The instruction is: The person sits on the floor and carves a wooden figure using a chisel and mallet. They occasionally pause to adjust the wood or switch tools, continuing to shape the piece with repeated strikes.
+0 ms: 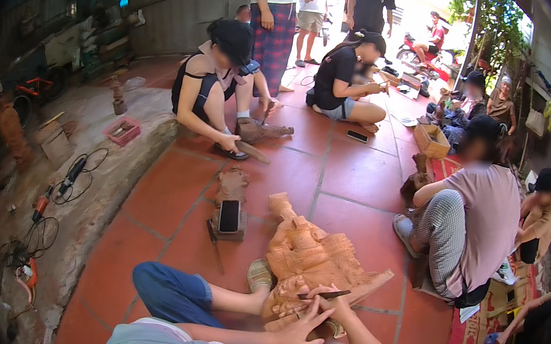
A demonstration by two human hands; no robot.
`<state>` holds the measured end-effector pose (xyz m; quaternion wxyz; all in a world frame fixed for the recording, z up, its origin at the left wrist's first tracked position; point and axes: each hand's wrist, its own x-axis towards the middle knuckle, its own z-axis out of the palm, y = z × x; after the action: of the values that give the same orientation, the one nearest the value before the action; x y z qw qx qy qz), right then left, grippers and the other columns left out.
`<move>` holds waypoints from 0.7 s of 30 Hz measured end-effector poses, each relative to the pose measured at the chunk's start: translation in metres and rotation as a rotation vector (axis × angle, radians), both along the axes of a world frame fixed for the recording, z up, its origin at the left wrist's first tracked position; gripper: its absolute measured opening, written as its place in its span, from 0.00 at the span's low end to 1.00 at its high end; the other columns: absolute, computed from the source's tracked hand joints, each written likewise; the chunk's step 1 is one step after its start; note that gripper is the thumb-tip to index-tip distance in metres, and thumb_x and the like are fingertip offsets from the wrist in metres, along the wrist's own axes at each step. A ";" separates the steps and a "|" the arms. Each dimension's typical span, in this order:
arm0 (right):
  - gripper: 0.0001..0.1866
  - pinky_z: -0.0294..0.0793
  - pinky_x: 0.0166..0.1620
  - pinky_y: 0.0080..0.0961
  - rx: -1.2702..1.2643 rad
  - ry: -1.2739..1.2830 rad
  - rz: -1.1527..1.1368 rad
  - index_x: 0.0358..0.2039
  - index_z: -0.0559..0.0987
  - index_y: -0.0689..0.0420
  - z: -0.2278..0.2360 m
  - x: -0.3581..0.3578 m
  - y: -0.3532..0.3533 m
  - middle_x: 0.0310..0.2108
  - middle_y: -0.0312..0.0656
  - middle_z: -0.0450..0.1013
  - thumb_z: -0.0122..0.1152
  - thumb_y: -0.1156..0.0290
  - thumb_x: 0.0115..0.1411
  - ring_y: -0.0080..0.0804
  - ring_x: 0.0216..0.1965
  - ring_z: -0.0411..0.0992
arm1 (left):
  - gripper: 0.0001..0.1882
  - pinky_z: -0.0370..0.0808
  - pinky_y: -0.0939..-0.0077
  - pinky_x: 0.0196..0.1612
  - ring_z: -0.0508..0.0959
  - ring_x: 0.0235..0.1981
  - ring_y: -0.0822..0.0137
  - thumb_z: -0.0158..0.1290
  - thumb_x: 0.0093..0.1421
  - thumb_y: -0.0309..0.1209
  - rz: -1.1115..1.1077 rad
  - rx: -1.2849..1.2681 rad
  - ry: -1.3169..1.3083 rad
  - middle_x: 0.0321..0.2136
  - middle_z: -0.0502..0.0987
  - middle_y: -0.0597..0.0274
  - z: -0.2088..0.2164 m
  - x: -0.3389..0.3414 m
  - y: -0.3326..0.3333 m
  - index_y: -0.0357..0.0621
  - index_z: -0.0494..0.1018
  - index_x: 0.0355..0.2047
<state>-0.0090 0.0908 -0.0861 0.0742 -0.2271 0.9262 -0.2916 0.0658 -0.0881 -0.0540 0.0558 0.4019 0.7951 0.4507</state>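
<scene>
A large carved wooden figure [314, 248], orange-brown with folded drapery, lies on the floor tiles between my bent legs, its narrow end pointing away from me. My right hand [335, 306] is closed around a thin dark flat tool, perhaps a file [324, 294], held crosswise above the figure's near end. Just below it, my left hand [304, 329] reaches in with fingers spread, close to the right hand and the carving. Whether the left fingertips touch the wood or the other hand, I cannot tell.
Left of the carving, a phone [229, 216] lies on a brown carved piece [232, 184], beside a long dark tool [215, 245]. Power tools [72, 175] with cords lie on the raised ledge, near a pink basket [122, 131]. Other people [217, 87] sit working around me; a wooden box [431, 141] stands farther right.
</scene>
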 end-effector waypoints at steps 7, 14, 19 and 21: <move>0.10 0.55 0.59 0.40 -0.470 -0.182 -0.241 0.30 0.81 0.51 -0.015 0.000 0.011 0.27 0.33 0.78 0.55 0.61 0.58 0.32 0.34 0.75 | 0.39 0.50 0.57 0.66 0.43 0.68 0.40 0.49 0.60 0.37 -0.130 0.073 -0.219 0.66 0.31 0.34 -0.002 -0.021 -0.004 0.50 0.45 0.68; 0.09 0.69 0.49 0.34 -0.582 -0.361 -0.376 0.27 0.80 0.56 0.003 -0.003 0.012 0.27 0.37 0.78 0.53 0.69 0.59 0.32 0.32 0.76 | 0.38 0.49 0.58 0.66 0.50 0.67 0.42 0.49 0.60 0.37 -0.109 0.044 -0.142 0.67 0.32 0.34 0.017 -0.033 0.005 0.48 0.46 0.68; 0.09 0.61 0.57 0.43 -0.311 0.000 -0.179 0.29 0.80 0.55 0.009 0.009 -0.010 0.28 0.36 0.78 0.54 0.66 0.61 0.31 0.34 0.76 | 0.38 0.55 0.58 0.65 0.50 0.67 0.45 0.48 0.61 0.38 -0.042 -0.053 -0.138 0.66 0.30 0.32 0.005 -0.008 -0.013 0.54 0.44 0.68; 0.06 0.72 0.45 0.35 -0.347 -0.181 -0.291 0.28 0.80 0.57 0.022 0.003 -0.011 0.28 0.37 0.78 0.55 0.72 0.59 0.27 0.30 0.76 | 0.38 0.54 0.58 0.65 0.50 0.67 0.45 0.49 0.60 0.38 -0.020 -0.107 -0.044 0.66 0.30 0.33 0.010 -0.016 -0.002 0.54 0.44 0.68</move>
<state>-0.0060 0.0796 -0.0640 0.0741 -0.0736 0.8748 -0.4732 0.0500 -0.0904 -0.0440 0.0994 0.3963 0.8126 0.4155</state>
